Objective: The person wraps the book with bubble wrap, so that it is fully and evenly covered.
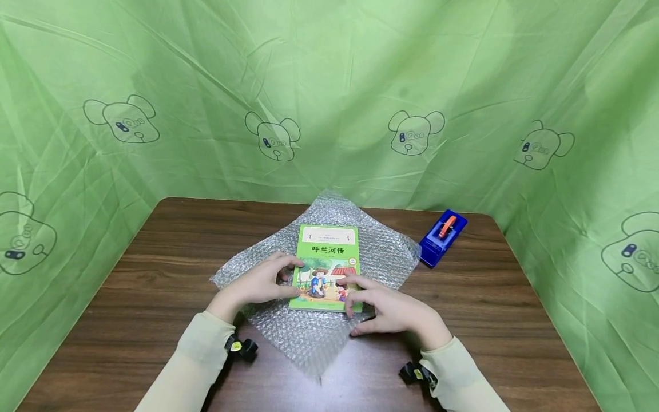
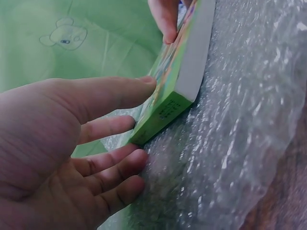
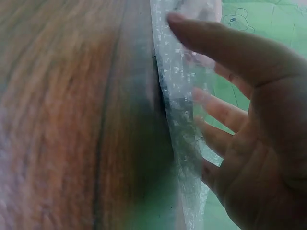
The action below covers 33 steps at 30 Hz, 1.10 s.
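A green book (image 1: 329, 250) with Chinese characters and a farm picture on its cover lies face up on a sheet of clear bubble wrap (image 1: 309, 343). My left hand (image 1: 262, 280) is at the book's left side, thumb and forefinger tips at the cover's edge. In the left wrist view its other fingers extend loosely beside the green spine (image 2: 165, 115). Over the book's lower right corner, my right hand (image 1: 386, 309) spreads its fingers. Its thumb points toward the wrap's near right edge, which the right wrist view shows between thumb (image 3: 211, 38) and fingers.
Beyond the wrap's right corner stands a blue tape dispenser (image 1: 437, 246) with an orange wheel. The brown wooden table (image 1: 170, 246) is enclosed by green cloth (image 1: 334, 68) printed with bear heads. Each wrist wears a black camera band.
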Tool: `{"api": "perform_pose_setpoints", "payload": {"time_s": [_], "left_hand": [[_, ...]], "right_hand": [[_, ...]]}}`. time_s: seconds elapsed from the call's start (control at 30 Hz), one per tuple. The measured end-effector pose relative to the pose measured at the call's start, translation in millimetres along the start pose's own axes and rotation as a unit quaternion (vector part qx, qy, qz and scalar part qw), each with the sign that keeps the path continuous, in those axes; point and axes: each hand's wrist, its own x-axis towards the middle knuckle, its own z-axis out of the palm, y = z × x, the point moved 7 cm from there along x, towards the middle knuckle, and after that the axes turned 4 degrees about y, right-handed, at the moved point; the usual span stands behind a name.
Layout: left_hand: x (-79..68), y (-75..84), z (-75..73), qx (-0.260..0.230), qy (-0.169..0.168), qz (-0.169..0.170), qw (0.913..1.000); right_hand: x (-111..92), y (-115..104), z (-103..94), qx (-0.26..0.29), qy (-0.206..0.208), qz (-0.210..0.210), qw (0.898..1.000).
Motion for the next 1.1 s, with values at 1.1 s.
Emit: {"api": "perform_pose_setpoints", "payload": {"time_s": [1.1], "left_hand": [[2.9,28.8,-1.6,-0.039,0.012,0.078,0.9962]], "right_hand": [[5.2,16.5,-7.9,0.038,0.067,0.032,0.996]]}}
